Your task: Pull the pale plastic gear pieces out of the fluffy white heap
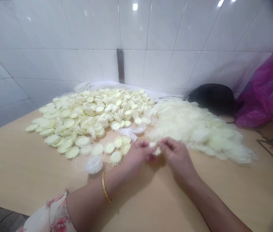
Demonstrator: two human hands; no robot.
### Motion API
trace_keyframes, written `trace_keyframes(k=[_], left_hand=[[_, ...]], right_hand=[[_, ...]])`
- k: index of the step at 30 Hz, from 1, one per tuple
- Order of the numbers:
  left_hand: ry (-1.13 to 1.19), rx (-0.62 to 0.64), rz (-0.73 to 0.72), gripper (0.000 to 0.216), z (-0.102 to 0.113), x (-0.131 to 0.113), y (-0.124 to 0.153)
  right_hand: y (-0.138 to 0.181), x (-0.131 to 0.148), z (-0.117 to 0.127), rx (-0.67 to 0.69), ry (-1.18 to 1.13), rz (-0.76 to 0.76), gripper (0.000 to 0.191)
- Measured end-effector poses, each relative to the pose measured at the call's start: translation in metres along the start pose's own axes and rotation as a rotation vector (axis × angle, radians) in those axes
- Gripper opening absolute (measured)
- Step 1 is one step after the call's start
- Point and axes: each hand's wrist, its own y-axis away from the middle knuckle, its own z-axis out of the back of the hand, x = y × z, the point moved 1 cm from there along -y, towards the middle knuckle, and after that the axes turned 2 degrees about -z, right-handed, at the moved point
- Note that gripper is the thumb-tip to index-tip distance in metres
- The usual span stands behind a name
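Piece in hand: a pale frilled piece, small and cream-coloured, held above the table between both hands
Left hand: the left hand is curled, its fingertips pinching the piece's left side; a gold bangle circles the wrist
Right hand: the right hand is bunched, its fingertips gripping the piece from the right
Just left: a clear plastic bowl and loose toothed discs
Beyond: a heap of ridged discs, a white cloth, a fluffy frilled heap
Surroundings: tan table, black bag, magenta plastic bag, white tiled wall
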Motion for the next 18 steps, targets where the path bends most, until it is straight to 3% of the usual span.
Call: trace_keyframes(k=[3, 9, 18], left_hand=[[-0.013, -0.031, 0.004, 0.024, -0.004, 0.0, 0.003], [-0.046, -0.032, 0.006, 0.023, -0.004, -0.002, 0.003], [-0.14, 0.051, 0.01, 0.013, 0.004, -0.005, -0.004]], right_hand=[[0.003, 0.004, -0.003, -0.033, 0.087, 0.067, 0.013], [-0.002, -0.006, -0.003, 0.135, -0.201, -0.133, 0.017], [-0.001, 0.005, 0.0, 0.128, -0.168, -0.131, 0.022]])
